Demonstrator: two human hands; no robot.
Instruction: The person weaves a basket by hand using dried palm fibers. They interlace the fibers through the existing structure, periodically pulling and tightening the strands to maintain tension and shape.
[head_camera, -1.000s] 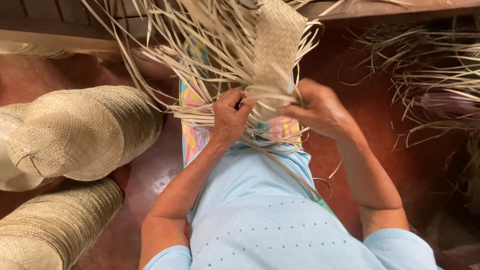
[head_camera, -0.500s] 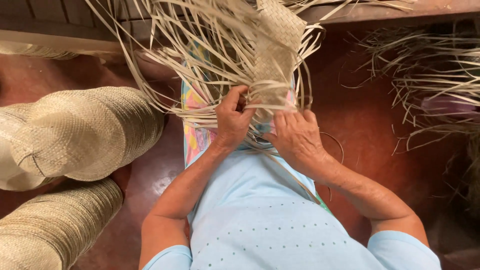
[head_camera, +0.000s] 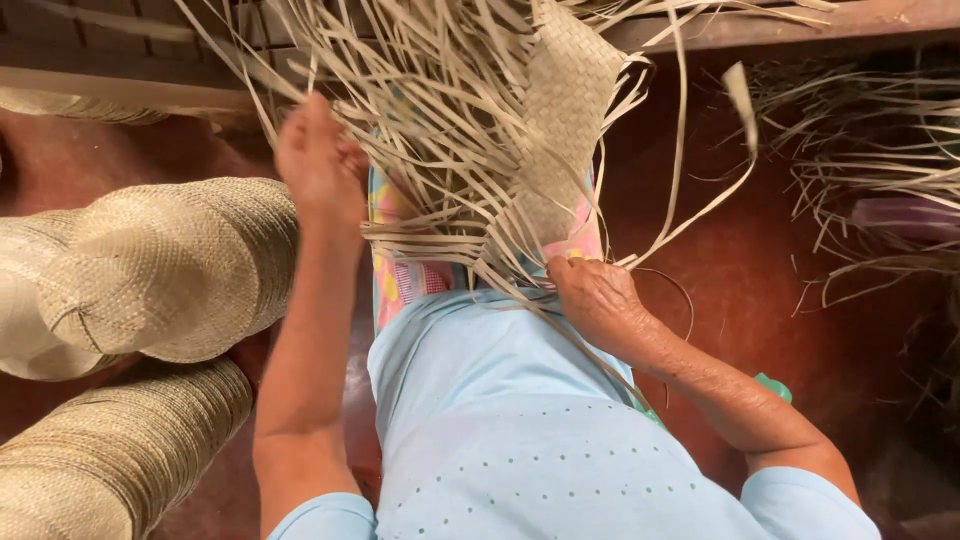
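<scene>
A half-woven straw piece (head_camera: 565, 110) lies over my lap, with many loose pale strips (head_camera: 440, 130) fanning out to the left and upward. My left hand (head_camera: 318, 165) is stretched out to the left of the piece, fingers closed among the loose strips. My right hand (head_camera: 595, 300) presses on the near edge of the weave, pinching strips against my lap. A colourful patterned cloth (head_camera: 400, 285) shows under the weave, above my light blue shirt.
Stacks of finished woven straw hats (head_camera: 160, 265) sit on the left, with another stack (head_camera: 110, 450) nearer me. A heap of loose straw (head_camera: 870, 170) lies at the right on the reddish floor (head_camera: 760, 290). A wooden ledge (head_camera: 800, 25) runs along the top.
My left hand left the near edge of the weave and swung out and up to the left through the loose strips. My right hand shifted left onto the near edge.
</scene>
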